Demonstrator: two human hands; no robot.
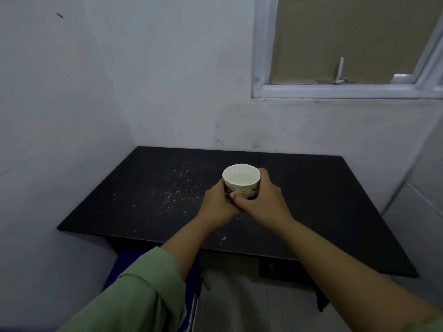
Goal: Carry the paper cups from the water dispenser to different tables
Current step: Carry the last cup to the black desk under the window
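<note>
Both hands — left grip (217, 203), right grip (262, 200) — clasp the paper cup (241, 182) of water over the counter's (119, 200) middle.

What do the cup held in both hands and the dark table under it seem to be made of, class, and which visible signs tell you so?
White round paper cup: looks like thin paper, matt, with a rolled rim and a printed dark pattern on its wall; it holds clear liquid. Black rectangular table: probably laminated board, though the material is uncertain; the signs are a flat matt top, a thin straight edge and pale specks on the surface.
</note>
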